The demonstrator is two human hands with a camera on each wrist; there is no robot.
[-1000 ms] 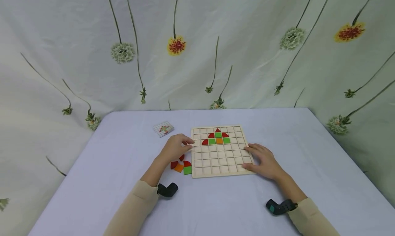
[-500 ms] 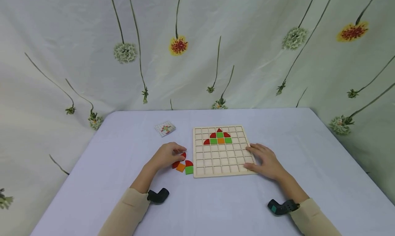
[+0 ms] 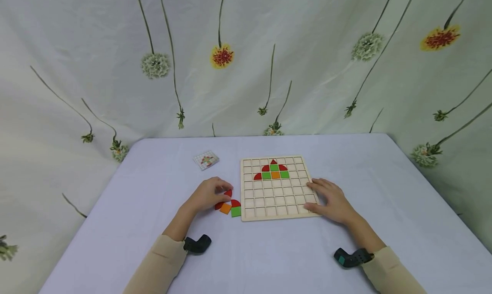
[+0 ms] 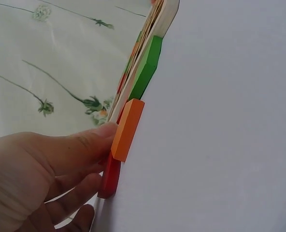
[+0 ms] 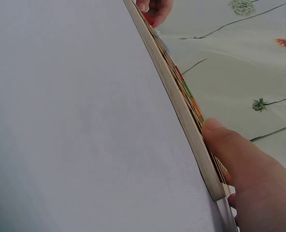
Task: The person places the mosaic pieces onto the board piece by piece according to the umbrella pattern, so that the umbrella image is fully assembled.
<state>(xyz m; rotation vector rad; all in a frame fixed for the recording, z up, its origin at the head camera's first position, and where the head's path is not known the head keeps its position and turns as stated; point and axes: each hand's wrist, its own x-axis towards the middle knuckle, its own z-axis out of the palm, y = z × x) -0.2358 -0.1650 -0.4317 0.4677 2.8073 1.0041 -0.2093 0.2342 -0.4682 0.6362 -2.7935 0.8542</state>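
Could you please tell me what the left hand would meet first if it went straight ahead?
The left hand would likely meet the red quarter-circle piece at its fingers, touching or nearly so, then the wooden grid board.

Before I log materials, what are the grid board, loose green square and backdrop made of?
Grid board: likely wood, matte; pale tan edge.
Loose green square: painted wood or plastic, can't tell; smooth, even colour.
Backdrop: probably printed cloth; soft creases.

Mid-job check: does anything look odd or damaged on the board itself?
No damage stands out. The lowest filled row on the board looks lopsided: a red piece ends it at left, but the square right of the rightmost green piece is bare. It may just be unfinished.
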